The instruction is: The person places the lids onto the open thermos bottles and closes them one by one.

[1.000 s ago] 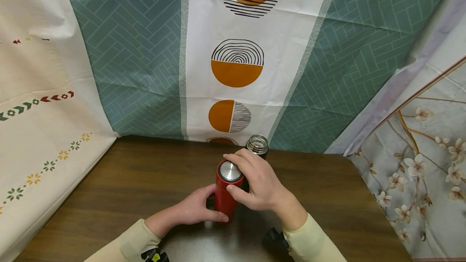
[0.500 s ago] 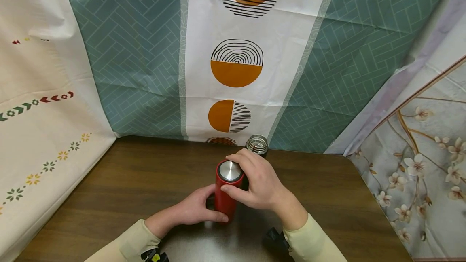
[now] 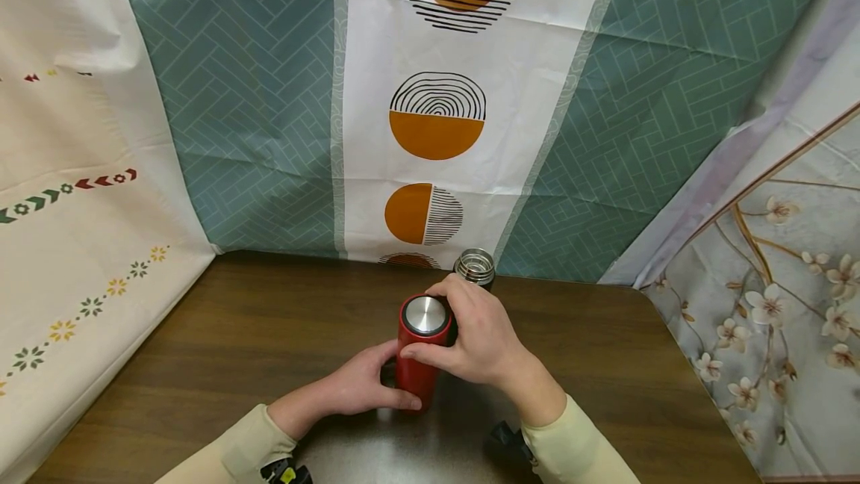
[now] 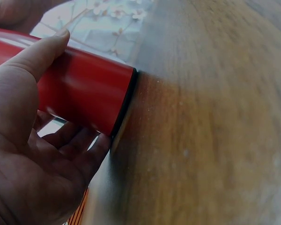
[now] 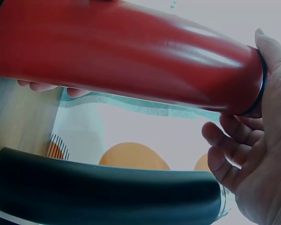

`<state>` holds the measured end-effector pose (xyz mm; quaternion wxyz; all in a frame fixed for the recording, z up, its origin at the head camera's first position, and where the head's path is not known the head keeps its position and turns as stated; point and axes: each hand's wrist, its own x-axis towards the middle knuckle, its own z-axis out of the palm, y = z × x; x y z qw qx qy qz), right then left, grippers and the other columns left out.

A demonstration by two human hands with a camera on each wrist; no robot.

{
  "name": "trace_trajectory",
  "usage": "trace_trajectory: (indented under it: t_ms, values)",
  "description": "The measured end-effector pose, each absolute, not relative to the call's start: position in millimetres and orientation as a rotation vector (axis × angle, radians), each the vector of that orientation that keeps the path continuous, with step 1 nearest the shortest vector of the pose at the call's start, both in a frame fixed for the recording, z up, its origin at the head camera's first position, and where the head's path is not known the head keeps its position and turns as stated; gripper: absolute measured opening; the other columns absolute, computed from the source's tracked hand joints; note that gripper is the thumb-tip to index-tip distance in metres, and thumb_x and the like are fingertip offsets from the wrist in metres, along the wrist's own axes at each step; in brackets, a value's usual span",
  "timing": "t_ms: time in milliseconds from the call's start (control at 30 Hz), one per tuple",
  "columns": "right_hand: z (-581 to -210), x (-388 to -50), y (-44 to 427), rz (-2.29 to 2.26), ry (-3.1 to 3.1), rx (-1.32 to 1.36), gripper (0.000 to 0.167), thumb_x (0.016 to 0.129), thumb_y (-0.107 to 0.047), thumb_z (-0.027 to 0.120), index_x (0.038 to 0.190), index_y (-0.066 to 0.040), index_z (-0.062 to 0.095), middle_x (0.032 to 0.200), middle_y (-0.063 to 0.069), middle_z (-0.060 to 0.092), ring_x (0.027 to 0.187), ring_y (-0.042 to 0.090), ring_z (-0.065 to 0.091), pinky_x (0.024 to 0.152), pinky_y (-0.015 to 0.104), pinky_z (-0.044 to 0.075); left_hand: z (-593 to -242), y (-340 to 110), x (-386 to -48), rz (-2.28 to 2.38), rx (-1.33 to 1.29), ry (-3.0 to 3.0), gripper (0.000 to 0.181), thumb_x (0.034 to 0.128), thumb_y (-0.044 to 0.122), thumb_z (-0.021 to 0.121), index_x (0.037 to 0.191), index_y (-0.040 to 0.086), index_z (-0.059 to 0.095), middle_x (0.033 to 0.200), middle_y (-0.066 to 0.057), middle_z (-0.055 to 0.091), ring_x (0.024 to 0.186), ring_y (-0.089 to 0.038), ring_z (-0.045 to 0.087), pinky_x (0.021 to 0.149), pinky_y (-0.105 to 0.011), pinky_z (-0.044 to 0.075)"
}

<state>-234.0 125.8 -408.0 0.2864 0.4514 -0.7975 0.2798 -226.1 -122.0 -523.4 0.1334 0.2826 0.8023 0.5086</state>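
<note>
A red thermos flask [image 3: 415, 372] stands upright on the table, topped by a lid [image 3: 426, 314] with a silver disc and dark ring. Low on its body, my left hand [image 3: 359, 387] grips it, thumb in front and fingers behind; the left wrist view shows that hand [image 4: 42, 136] near the black base rim. My right hand [image 3: 480, 334] holds the lid from the right, its thumb across the front. In the right wrist view the thumb of that hand [image 5: 257, 150] lies by the black seam below the lid, with the other fingers curled beneath.
Just behind the red flask stands a black thermos flask [image 5: 107, 192] with its steel mouth [image 3: 475, 267] uncovered. A dark edge of something unclear [image 5: 1, 221] shows at the lower left of the right wrist view. Patterned cloths [image 3: 269, 133] hang behind the wooden table [image 3: 282, 320].
My right hand has turned around the lid: its thumb has slid left across the front and its fingers have drawn back to the right. The left hand and both flasks have stayed in place.
</note>
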Motion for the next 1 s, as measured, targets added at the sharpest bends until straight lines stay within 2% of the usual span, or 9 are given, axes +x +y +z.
trace_trajectory:
  t_ms: [167,300,400,500,600,733,1000]
  values:
    - [-408.2,-234.6,125.9,0.74,-2.164,1.22,0.067,0.087,-0.061,0.091,0.125,-0.012,0.063,0.111,-0.004,0.068,0.097,0.013,0.067,0.082,0.033,0.059,-523.7,-121.7,-227.0,1.482,0.815,2.316,0.067,0.0917,0.045,0.093,0.15,0.044,0.06,0.142,0.018,0.067,0.138,-0.019,0.059,0.114,-0.055,0.047]
    - [-409.9,-236.0,127.6,0.715,-2.182,1.262,0.068,0.098,-0.063,0.078,0.139,-0.011,0.062,0.12,-0.002,0.067,0.105,0.014,0.065,0.087,0.034,0.058,-523.7,-121.3,-227.4,1.476,0.811,2.312,0.065,0.0922,0.045,0.092,0.149,0.044,0.06,0.143,0.018,0.067,0.138,-0.019,0.059,0.114,-0.055,0.047]
    - [-410.5,-236.7,129.1,0.71,-2.184,1.303,0.068,0.104,-0.058,0.067,0.152,-0.01,0.058,0.129,0.001,0.066,0.114,0.016,0.064,0.093,0.037,0.058,-523.1,-120.7,-227.5,1.478,0.814,2.311,0.063,0.0921,0.046,0.092,0.147,0.043,0.061,0.142,0.018,0.067,0.138,-0.018,0.06,0.113,-0.053,0.048]
    - [-410.5,-236.6,130.1,0.723,-2.174,1.344,0.065,0.105,-0.049,0.063,0.156,-0.009,0.056,0.135,0.004,0.065,0.12,0.019,0.064,0.099,0.039,0.057,-523.1,-120.2,-227.7,1.483,0.819,2.307,0.062,0.0921,0.045,0.092,0.146,0.042,0.062,0.141,0.018,0.068,0.137,-0.018,0.06,0.113,-0.051,0.049]
    - [-410.2,-236.2,130.4,0.728,-2.161,1.368,0.063,0.102,-0.04,0.063,0.156,-0.009,0.056,0.137,0.004,0.065,0.122,0.019,0.063,0.101,0.039,0.056,-523.5,-120.1,-227.6,1.486,0.821,2.3,0.061,0.0925,0.044,0.092,0.145,0.041,0.062,0.139,0.018,0.069,0.136,-0.017,0.061,0.113,-0.051,0.049]
    - [-409.6,-235.7,130.0,0.722,-2.145,1.382,0.06,0.1,-0.037,0.064,0.153,-0.009,0.058,0.135,0.003,0.064,0.12,0.018,0.063,0.1,0.037,0.056,-522.9,-120.3,-227.1,1.483,0.826,2.301,0.061,0.0926,0.044,0.092,0.146,0.04,0.062,0.139,0.018,0.069,0.135,-0.016,0.062,0.113,-0.051,0.05]
    - [-407.0,-234.1,129.5,0.704,-2.11,1.359,0.058,0.106,-0.05,0.067,0.147,-0.009,0.063,0.125,0.001,0.066,0.11,0.016,0.064,0.09,0.033,0.057,-522.6,-121.9,-225.9,1.484,0.833,2.296,0.061,0.0932,0.042,0.092,0.146,0.038,0.062,0.14,0.017,0.069,0.135,-0.017,0.061,0.113,-0.05,0.05]
